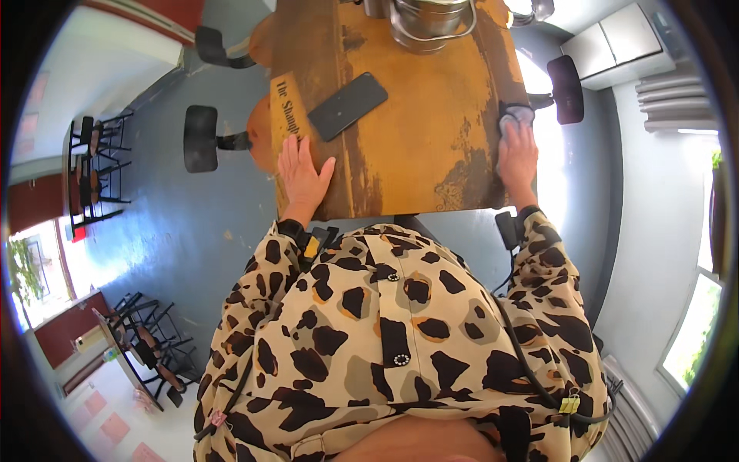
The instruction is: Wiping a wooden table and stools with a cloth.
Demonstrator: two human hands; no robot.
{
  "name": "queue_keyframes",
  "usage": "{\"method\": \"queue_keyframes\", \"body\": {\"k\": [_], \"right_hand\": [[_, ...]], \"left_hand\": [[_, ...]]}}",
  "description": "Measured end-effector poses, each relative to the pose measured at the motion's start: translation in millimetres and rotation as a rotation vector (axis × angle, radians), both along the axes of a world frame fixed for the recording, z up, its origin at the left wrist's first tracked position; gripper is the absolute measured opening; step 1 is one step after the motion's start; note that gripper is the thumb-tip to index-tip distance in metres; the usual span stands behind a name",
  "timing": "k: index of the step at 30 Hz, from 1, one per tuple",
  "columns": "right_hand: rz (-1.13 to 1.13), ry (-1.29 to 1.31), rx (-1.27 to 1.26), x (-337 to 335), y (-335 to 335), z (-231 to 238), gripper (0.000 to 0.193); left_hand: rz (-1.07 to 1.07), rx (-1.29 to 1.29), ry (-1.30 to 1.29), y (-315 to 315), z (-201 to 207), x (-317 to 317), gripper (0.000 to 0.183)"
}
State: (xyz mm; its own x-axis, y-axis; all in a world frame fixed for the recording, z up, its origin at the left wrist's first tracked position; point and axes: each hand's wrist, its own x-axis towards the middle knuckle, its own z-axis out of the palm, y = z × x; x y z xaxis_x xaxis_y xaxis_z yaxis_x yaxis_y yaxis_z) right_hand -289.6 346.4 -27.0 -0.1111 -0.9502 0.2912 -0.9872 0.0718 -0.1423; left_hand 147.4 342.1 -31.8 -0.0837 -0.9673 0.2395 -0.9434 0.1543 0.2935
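Observation:
My left hand (pixel 302 175) lies flat on the left edge of a worn wooden table (pixel 419 146), fingers stretched out and nothing held. Just beyond its fingertips, dark lettering is printed along the table's edge. A black smartphone (pixel 348 106) rests at a slant on the tabletop, a little ahead of this hand and apart from it. At the right edge of the table, my right hand (pixel 519 160) presses on a small bunched grey cloth (pixel 517 114). The fingers partly cover the cloth.
A shiny metal pot (pixel 433 21) with a handle stands toward the table's far side. Chairs with black backrests (pixel 202 138) flank the table on the left, and another black backrest (pixel 566 89) is at the right. Stacked chairs (pixel 98 169) stand by the left wall; a white cabinet (pixel 627 38) is far right.

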Motion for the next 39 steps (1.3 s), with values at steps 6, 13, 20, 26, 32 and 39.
{"method": "queue_keyframes", "body": {"k": [6, 13, 20, 26, 32, 39], "right_hand": [[0.308, -0.008, 0.066, 136, 52, 4, 0.043], [0.807, -0.183, 0.032, 314, 61, 1, 0.034], [1.059, -1.019, 0.804, 415, 58, 16, 0.028], [0.651, -2.2, 1.38, 399, 56, 108, 0.043], [0.877, -1.274, 0.933, 357, 33, 113, 0.035], [1.077, -0.136, 0.006, 205, 47, 21, 0.028]], "left_hand": [[0.033, -0.015, 0.219, 67, 21, 50, 0.056], [0.355, 0.145, 0.332, 182, 15, 161, 0.049], [0.557, 0.349, 0.348, 281, 3, 219, 0.044], [0.621, 0.336, 0.735, 287, 0, 213, 0.039], [0.579, 0.506, 1.11, 255, 1, 185, 0.034], [0.476, 0.769, 0.838, 229, -26, 159, 0.035]]}}
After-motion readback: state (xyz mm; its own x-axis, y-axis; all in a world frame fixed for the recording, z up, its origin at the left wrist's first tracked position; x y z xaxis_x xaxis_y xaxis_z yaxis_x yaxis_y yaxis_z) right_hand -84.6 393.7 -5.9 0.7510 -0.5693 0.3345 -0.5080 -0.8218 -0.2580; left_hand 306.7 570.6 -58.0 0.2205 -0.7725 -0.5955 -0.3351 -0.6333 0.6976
